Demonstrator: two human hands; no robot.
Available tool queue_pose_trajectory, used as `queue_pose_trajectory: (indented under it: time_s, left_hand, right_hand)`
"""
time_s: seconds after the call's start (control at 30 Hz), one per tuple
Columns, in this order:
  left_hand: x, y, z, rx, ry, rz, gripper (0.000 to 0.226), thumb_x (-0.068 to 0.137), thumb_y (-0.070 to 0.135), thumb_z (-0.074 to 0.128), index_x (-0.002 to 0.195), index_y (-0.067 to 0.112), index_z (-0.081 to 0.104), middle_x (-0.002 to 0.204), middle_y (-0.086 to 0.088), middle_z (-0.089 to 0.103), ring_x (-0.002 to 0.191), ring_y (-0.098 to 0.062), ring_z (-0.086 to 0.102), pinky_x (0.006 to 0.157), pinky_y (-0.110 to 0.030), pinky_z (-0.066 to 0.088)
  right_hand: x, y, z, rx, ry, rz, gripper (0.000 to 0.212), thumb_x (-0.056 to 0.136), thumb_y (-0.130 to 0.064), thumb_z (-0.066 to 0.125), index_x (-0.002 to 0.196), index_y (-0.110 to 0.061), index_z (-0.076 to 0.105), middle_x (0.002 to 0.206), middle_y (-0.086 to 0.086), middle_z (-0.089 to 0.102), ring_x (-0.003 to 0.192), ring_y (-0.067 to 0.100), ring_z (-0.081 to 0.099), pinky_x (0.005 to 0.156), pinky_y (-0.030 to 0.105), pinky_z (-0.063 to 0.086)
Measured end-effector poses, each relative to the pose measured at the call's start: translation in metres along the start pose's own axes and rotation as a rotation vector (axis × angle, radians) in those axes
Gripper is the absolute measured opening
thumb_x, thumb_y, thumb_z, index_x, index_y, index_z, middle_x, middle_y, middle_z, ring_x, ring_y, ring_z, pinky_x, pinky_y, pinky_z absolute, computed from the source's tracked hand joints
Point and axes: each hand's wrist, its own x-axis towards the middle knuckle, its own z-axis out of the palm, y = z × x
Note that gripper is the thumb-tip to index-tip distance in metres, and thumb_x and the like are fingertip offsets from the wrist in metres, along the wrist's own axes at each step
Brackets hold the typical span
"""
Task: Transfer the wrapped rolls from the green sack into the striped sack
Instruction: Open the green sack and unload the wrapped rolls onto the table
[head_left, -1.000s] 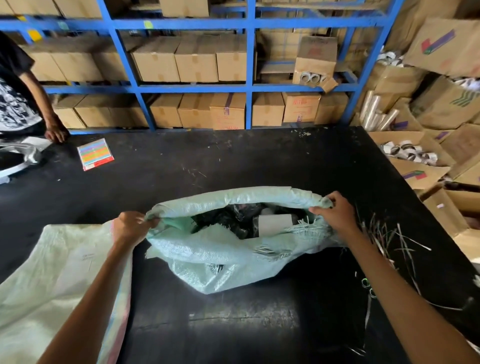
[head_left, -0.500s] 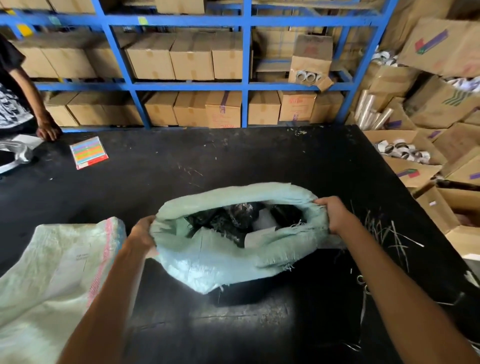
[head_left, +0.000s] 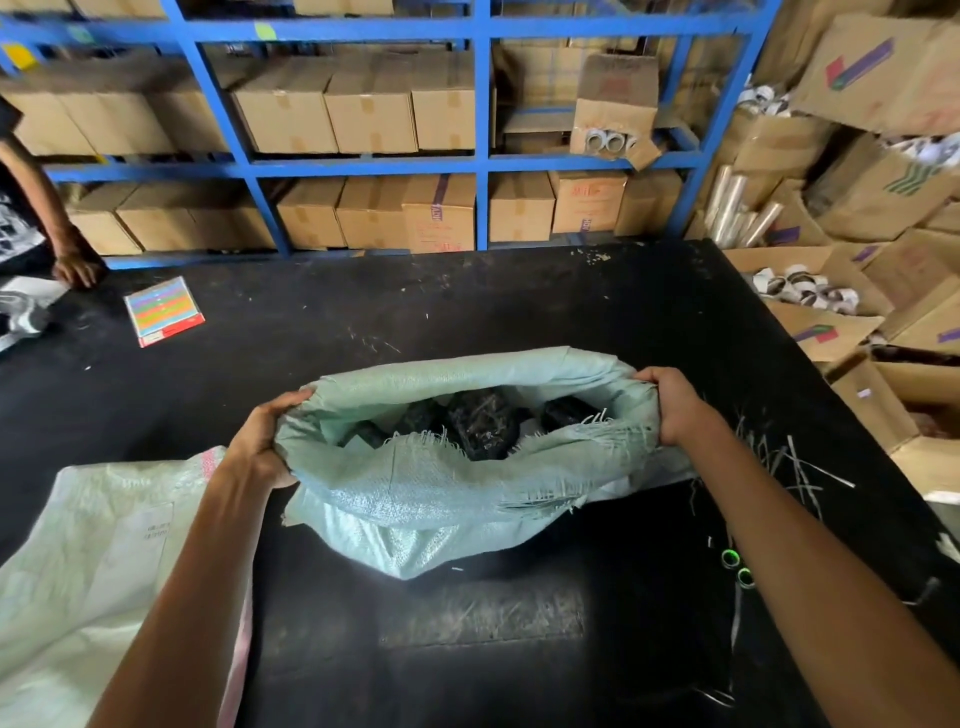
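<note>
Wrapped rolls (head_left: 480, 423), dark and glossy in black plastic, lie inside the green sack (head_left: 441, 493), which is near the middle of the black worktop (head_left: 467, 301), a little toward the near edge. Whether its bottom rests fully on the worktop I cannot tell. I hold the mouth wide. My left hand (head_left: 262, 441) grips the rolled-down rim on the left, fingers curled round the woven cloth, and my right hand (head_left: 675, 405) grips the rim on the right the same way. The near lip is frayed, with loose threads standing in front of the rolls. Several dark bundles show, but I cannot count them.

The striped sack (head_left: 93, 545) lies flat at the near left corner, pale with a pink stripe, partly under my left forearm and just beside the green sack. Loose pale strips (head_left: 779, 457) are scattered toward the right edge, and two small green rings (head_left: 732, 558) lie beside my right forearm. A coloured booklet (head_left: 163, 310) lies toward the far left corner, where another person's hand (head_left: 78, 267) rests. Beyond the far edge stands a blue rack (head_left: 482, 156) of cardboard boxes (head_left: 371, 111).
</note>
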Motion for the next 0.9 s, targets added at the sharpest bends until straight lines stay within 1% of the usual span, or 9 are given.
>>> queue_pose_trajectory:
  time_s: [0.17,0.33,0.43,0.5,0.57,0.63,0.67,0.77,0.9]
  left_hand:
    - [0.019,-0.004,-0.001,0.039,0.057,0.043,0.068,0.055,0.030,0.092,0.118,0.018,0.072,0.121,-0.006,0.068,0.104,-0.026,0.066,0.104,-0.043,0.048]
    - [0.027,-0.031,0.016,0.184,0.143,0.110,0.044,0.072,0.039,0.086,0.099,0.008,0.070,0.071,-0.001,0.066,0.057,-0.013,0.062,0.054,-0.024,0.054]
    - [0.017,-0.048,0.035,0.410,0.424,0.324,0.033,0.082,0.036,0.080,0.090,0.007,0.068,0.082,-0.005,0.067,0.073,-0.018,0.064,0.065,-0.028,0.053]
    - [0.011,-0.062,0.045,0.629,0.613,0.507,0.052,0.081,0.037,0.081,0.114,0.004,0.059,0.102,-0.011,0.062,0.091,-0.026,0.060,0.078,-0.033,0.050]
    - [0.009,-0.072,0.046,1.028,0.784,0.877,0.063,0.075,0.030,0.082,0.124,0.004,0.053,0.113,-0.017,0.057,0.101,-0.032,0.053,0.087,-0.036,0.041]
    - [0.010,-0.085,0.053,1.373,0.590,1.155,0.045,0.077,0.020,0.076,0.117,0.009,0.059,0.106,-0.011,0.061,0.092,-0.025,0.056,0.078,-0.028,0.043]
    - [0.012,-0.094,0.058,1.505,0.389,1.135,0.036,0.083,0.018,0.071,0.117,0.012,0.060,0.102,-0.007,0.064,0.085,-0.019,0.060,0.070,-0.023,0.048]
    - [0.017,-0.116,0.065,1.746,0.149,0.841,0.021,0.100,0.024,0.053,0.119,0.015,0.057,0.078,-0.001,0.065,0.053,-0.009,0.058,0.044,-0.024,0.049]
    - [0.010,-0.124,0.059,1.736,0.149,0.781,0.023,0.096,0.004,0.048,0.119,0.004,0.053,0.067,0.003,0.050,0.052,-0.012,0.049,0.042,-0.019,0.038]
  right_hand:
    - [0.019,0.001,-0.001,-0.167,0.004,-0.042,0.048,0.067,-0.029,0.063,0.106,-0.004,0.071,0.098,0.019,0.072,0.092,0.035,0.068,0.094,0.051,0.053]
    - [0.046,0.033,-0.002,-0.362,0.151,-0.148,0.050,0.069,-0.040,0.065,0.106,-0.005,0.070,0.104,0.021,0.072,0.096,0.037,0.069,0.094,0.053,0.055]
    - [0.037,0.049,0.009,-0.621,0.284,-0.311,0.049,0.086,-0.040,0.053,0.115,-0.002,0.066,0.115,0.022,0.067,0.109,0.039,0.063,0.093,0.046,0.051]
    - [0.029,0.061,0.014,-0.944,0.430,-0.465,0.058,0.090,-0.041,0.055,0.139,-0.010,0.051,0.133,0.020,0.054,0.123,0.039,0.051,0.098,0.048,0.044]
    - [0.025,0.075,0.016,-1.150,0.549,-0.819,0.062,0.089,-0.031,0.064,0.145,-0.015,0.043,0.134,0.014,0.048,0.122,0.033,0.046,0.097,0.047,0.045]
    - [0.022,0.089,0.023,-1.225,0.442,-1.140,0.049,0.086,-0.020,0.065,0.134,-0.016,0.054,0.127,0.008,0.050,0.117,0.026,0.048,0.095,0.045,0.049]
    - [0.021,0.098,0.027,-1.265,0.327,-1.206,0.042,0.086,-0.015,0.065,0.128,-0.016,0.059,0.124,0.006,0.052,0.115,0.023,0.050,0.093,0.044,0.050]
    - [0.014,0.113,0.035,-1.441,0.031,-1.098,0.039,0.086,-0.009,0.065,0.123,-0.018,0.061,0.119,0.004,0.051,0.105,0.021,0.057,0.081,0.036,0.056]
    - [-0.001,0.110,0.025,-1.495,0.038,-0.963,0.042,0.085,-0.020,0.069,0.125,-0.022,0.057,0.122,0.004,0.046,0.093,0.021,0.063,0.071,0.032,0.054]
